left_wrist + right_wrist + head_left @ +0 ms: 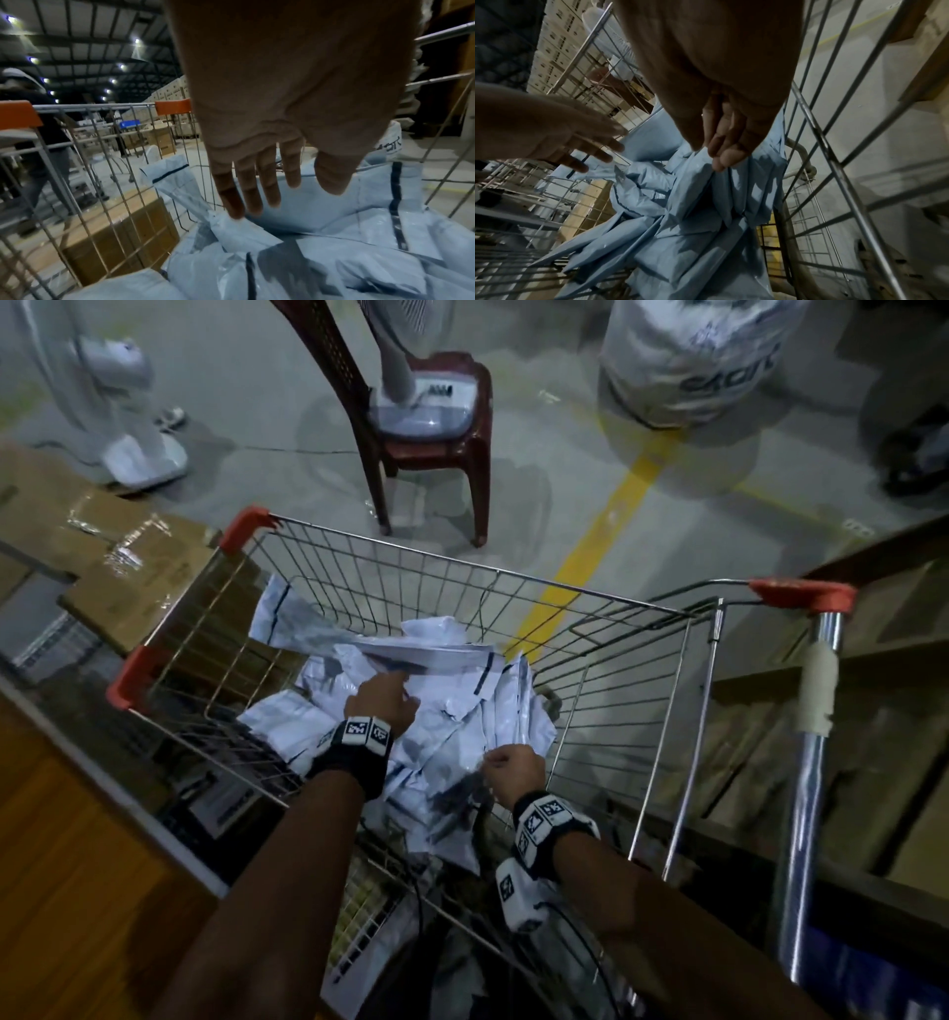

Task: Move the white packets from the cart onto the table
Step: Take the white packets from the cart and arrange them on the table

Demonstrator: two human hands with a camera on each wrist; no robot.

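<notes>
Still digging white packets (452, 721) out of the wire cart (477, 572), none moved over yet.

Heaped loose in the basket; right hand (515, 770) pinching a slippery edge, left hand (382, 703) hovering over the heap, fingers straight and slightly apart. Pretty likely to slip out of that pinch, or drag neighbours over the rim onto the floor.
</notes>
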